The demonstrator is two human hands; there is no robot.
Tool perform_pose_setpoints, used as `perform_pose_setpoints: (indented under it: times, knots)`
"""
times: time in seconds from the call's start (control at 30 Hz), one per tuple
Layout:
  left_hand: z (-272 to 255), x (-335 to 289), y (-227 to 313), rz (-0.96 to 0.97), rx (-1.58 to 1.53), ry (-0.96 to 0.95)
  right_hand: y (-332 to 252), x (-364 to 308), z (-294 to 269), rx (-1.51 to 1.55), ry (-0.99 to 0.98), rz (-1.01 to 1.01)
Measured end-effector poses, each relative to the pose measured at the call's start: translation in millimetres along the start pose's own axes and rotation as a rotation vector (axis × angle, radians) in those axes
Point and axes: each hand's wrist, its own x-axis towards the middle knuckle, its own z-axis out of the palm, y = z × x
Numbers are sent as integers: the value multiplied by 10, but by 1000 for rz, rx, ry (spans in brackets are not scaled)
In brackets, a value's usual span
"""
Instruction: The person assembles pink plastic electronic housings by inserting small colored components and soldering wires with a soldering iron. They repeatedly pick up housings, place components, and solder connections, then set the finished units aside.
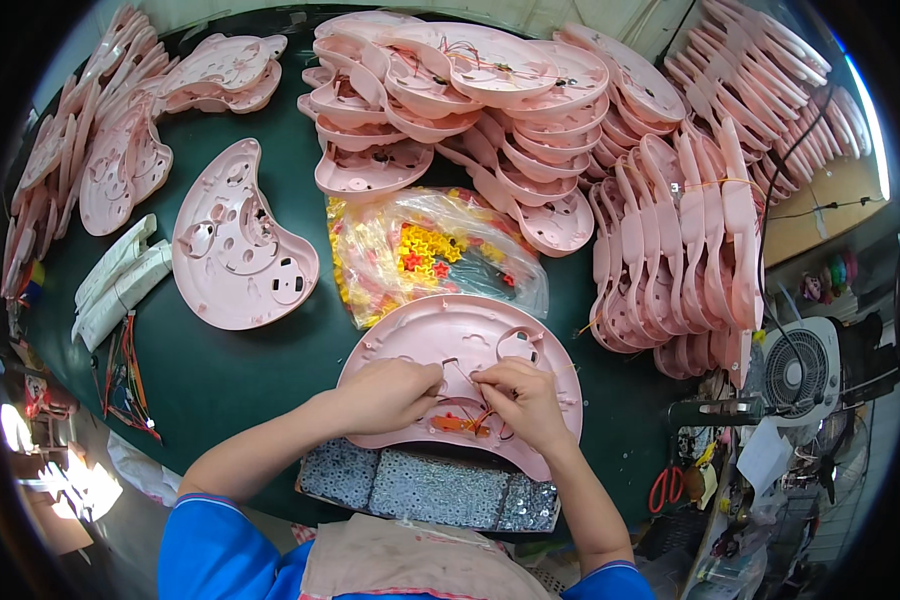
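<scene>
A pink curved plastic shell (395, 340) lies hollow side up in front of me, its near edge over a grey bubble-wrap-covered block (420, 490). Thin dark red wires (458, 372) run between my hands above the shell. On the left, my left hand (395, 392) is closed in a pinch on the wires. My right hand (526, 400), with thumb and fingertips together, pinches them from the other side. Below the hands, a small orange circuit board (460, 425) sits in the shell with wires around it. My fingers partly cover the wire ends.
Beyond the shell lies a clear bag (370, 250) of yellow and red star pieces. Another pink shell (235, 240), white wrapped bundles (125, 275) and loose cables (128, 385) lie left. Stacked shells (540, 130) fill the back and right. Red-handled scissors (666, 488) lie at right, near a fan (798, 370).
</scene>
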Motion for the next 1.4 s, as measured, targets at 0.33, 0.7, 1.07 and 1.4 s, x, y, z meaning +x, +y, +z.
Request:
perform_pose_setpoints:
  times: [0.33, 0.7, 1.07, 1.4]
  knots:
    - [385, 162, -148, 153, 221, 292, 10, 71, 9, -410, -41, -123]
    - [389, 160, -141, 114, 180, 352, -19, 60, -184, -98, -139, -29]
    - [77, 114, 180, -11, 672, -195, -273, -611, -767, -158, 13, -44]
    - [366, 442, 172, 74, 282, 243, 79, -617, -616, -436, 161, -45]
